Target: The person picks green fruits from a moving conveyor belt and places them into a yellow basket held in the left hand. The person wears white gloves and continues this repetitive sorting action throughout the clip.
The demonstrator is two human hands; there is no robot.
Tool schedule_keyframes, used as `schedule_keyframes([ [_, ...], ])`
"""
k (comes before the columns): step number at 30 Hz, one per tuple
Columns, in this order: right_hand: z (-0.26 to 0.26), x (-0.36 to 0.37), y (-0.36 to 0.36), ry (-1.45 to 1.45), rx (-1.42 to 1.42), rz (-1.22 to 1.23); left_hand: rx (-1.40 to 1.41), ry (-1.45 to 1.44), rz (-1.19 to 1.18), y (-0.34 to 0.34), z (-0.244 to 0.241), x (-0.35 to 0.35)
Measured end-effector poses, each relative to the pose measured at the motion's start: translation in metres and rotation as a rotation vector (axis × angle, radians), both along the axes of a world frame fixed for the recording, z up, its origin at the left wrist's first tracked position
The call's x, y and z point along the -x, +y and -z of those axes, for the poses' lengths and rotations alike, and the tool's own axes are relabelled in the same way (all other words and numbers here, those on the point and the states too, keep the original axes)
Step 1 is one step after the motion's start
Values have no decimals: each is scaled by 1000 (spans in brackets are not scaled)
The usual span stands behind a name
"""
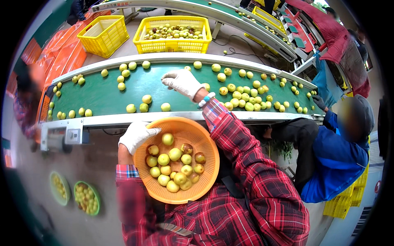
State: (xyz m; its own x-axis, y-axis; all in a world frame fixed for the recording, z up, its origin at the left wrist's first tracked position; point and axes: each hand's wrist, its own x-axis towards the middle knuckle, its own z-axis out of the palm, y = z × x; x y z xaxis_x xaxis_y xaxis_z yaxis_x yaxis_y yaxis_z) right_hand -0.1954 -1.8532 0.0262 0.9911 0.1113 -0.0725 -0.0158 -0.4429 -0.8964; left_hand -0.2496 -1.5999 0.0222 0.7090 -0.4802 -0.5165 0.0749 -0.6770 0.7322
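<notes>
My left hand (137, 136), in a white glove, grips the left rim of an orange plastic colander basket (210, 147) held at my lap. Inside lie many yellow-green jujubes (174, 154), a few with brown patches. My right hand (183, 82), also gloved in white, hovers over the green conveyor belt (104, 98), palm down with fingers curled. Whether anything is within those fingers is hidden. On the belt, loose jujubes (245, 96) cluster right of that hand, and others (147, 99) are scattered to its left.
Beyond the belt stand a yellow crate of jujubes (172, 46) and another yellow crate (104, 37). Two green baskets of fruit (96, 200) rest on the floor at left. A person in blue (335, 166) sits at right; another person (26, 107) is at left.
</notes>
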Motion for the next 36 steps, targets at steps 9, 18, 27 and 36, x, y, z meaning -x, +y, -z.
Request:
schedule_keyframes([
  [9,1,19,33,-49,563,-253,57,19,-26,-8,-9,6],
  [18,14,21,42,14,699,-367,70,-19,-28,-13,-11,8],
  [27,-3,11,14,-40,680,-290,-12,14,-27,-16,-20,6],
  [36,44,34,-139,-84,770,241,1,-20,13,-9,-17,2],
])
